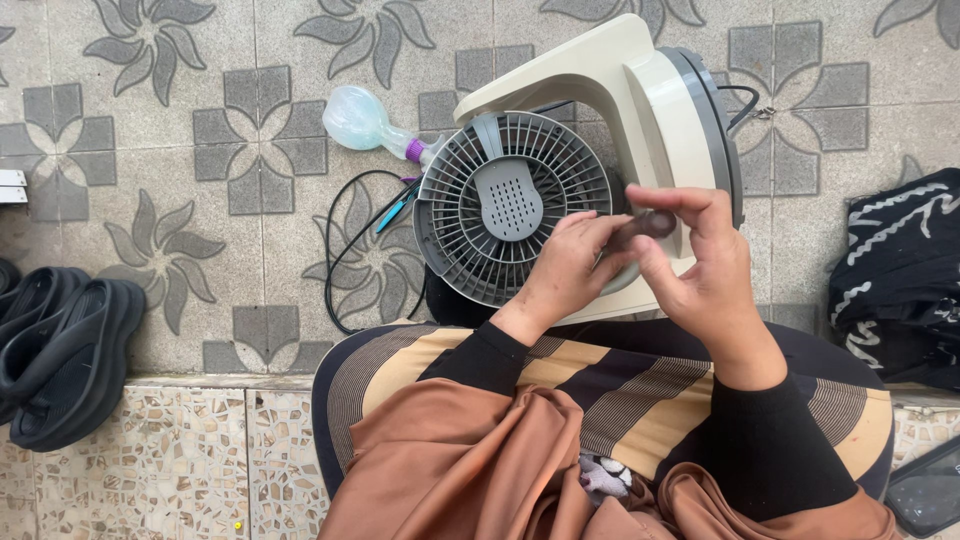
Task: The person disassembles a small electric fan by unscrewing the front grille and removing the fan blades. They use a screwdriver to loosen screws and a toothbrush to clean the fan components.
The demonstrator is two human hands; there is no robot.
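A cream fan (pixel 600 110) is lain on the tiled floor (pixel 200 260), its grey rear grille (pixel 510 205) still fitted, while 1 dark screwdriver handle (pixel 650 225) is gripped by both the left hand (pixel 565 270) and right hand (pixel 705 270).

Long black sleeves (pixel 760 440) run right down to both wrists, no rings or watch showing. Rust-brown draped cloth (pixel 470 470) over the front, and a skirt (pixel 600 385) striped black, tan and brown.
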